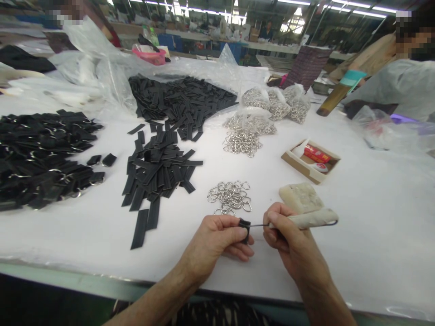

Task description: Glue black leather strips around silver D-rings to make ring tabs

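My left hand [217,237] is closed, pinching a small folded black strap piece [244,225] just above the white table [356,226]. My right hand [288,240] is closed round a tool with a cloth-wrapped handle [314,218]; its thin metal tip touches the strap piece. Just beyond my hands lies a small heap of silver D-rings [231,197]. To the left of that is a loose pile of flat black strips [158,170].
A pile of finished black loops with rings [41,154] lies far left. More black strips [180,97] and bags of metal rings [275,104] sit further back. A pale block [301,197] and a small cardboard tray [311,160] lie to the right. Another person [397,81] sits at far right.
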Tool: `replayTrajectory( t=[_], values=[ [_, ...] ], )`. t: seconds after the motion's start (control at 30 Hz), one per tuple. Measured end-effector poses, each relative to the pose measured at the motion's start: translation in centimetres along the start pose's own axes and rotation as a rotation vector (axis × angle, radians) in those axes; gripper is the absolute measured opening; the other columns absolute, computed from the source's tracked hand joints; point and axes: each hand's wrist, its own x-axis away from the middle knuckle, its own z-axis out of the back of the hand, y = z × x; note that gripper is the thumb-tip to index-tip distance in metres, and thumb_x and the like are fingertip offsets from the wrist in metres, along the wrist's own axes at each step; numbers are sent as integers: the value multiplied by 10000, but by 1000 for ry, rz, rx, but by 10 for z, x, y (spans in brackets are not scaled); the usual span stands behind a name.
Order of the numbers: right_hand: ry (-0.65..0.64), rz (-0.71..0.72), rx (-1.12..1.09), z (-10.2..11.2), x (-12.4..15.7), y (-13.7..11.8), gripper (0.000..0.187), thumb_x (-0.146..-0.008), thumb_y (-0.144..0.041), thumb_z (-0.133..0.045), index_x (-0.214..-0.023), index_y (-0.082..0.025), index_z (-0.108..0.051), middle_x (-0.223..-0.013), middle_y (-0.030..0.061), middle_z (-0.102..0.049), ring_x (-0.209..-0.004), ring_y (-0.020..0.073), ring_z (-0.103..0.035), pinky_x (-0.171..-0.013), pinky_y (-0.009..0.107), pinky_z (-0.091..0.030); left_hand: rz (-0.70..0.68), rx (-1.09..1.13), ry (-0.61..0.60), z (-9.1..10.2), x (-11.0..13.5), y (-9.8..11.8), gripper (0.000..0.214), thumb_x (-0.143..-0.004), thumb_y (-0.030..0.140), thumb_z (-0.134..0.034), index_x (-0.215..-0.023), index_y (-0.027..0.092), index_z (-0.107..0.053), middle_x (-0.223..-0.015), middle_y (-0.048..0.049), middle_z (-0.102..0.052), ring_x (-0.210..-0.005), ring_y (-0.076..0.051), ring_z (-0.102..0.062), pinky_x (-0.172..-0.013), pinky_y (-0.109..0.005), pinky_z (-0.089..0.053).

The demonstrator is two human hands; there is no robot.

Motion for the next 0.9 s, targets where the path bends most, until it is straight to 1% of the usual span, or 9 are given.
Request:
replayTrajectory(
  t=[0.1,0.23,0.33,0.47,0.57,0.63,0.73,0.83,0.9],
  values=[
    [-15,-31,4,1,-1,-2,305,-766,-352,-616,-586,-173,-445,-493,-67,-391,-435,45,-232,-400,200,-128,14,-10,3,-1,0,0,151,-711,236,-657,-660,95,-672,-619,-41,-673,-513,-109,-627,-529,-195,-517],
    [10,-16,59,1,-1,-4,291,-757,-339,-620,-585,-173,-454,-490,-63,-403,-445,50,-250,-405,195,-152,31,-23,17,-3,0,0,149,-693,234,-652,-642,94,-667,-624,-46,-675,-506,-114,-628,-511,-200,-516],
    [46,38,101,4,0,-12,294,-765,-321,-606,-565,-174,-449,-486,-58,-390,-458,60,-268,-412,198,-172,54,-41,31,-3,1,0,152,-686,234,-647,-628,94,-664,-607,-52,-673,-491,-118,-625,-495,-202,-513],
    [119,151,133,11,2,-26,279,-764,-274,-592,-546,-176,-449,-484,-54,-370,-461,68,-277,-410,199,-191,61,-29,43,-1,1,-1,156,-682,236,-653,-628,90,-669,-604,-53,-671,-484,-117,-624,-483,-199,-511],
    [140,181,179,14,5,-30,270,-770,-280,-589,-556,-180,-458,-491,-51,-378,-473,74,-293,-417,197,-221,48,-6,37,0,1,-1,155,-682,236,-660,-632,89,-671,-615,-54,-675,-482,-117,-626,-477,-198,-511],
    [153,182,238,15,9,-29,267,-782,-300,-590,-575,-184,-469,-502,-51,-380,-487,79,-308,-421,193,-242,45,7,42,0,1,-1,157,-680,236,-663,-627,88,-670,-615,-55,-675,-476,-118,-624,-469,-197,-510],
    [164,191,406,18,16,-23,215,-778,-337,-629,-654,-196,-526,-534,-52,-413,-503,82,-337,-423,185,-275,39,23,46,-1,2,-1,159,-678,233,-660,-615,87,-667,-607,-54,-672,-467,-117,-622,-459,-194,-507],
    [172,242,576,23,20,-19,177,-738,-355,-687,-745,-217,-577,-553,-56,-462,-484,81,-365,-403,178,-301,30,28,57,0,4,0,153,-677,226,-657,-615,87,-666,-609,-56,-674,-460,-115,-620,-451,-191,-504],
    [186,284,644,24,21,-18,187,-713,-361,-711,-780,-227,-599,-559,-55,-500,-473,83,-395,-394,175,-327,21,32,67,1,6,-1,148,-677,222,-655,-619,87,-665,-612,-55,-676,-458,-113,-619,-445,-188,-501]
  ],
)
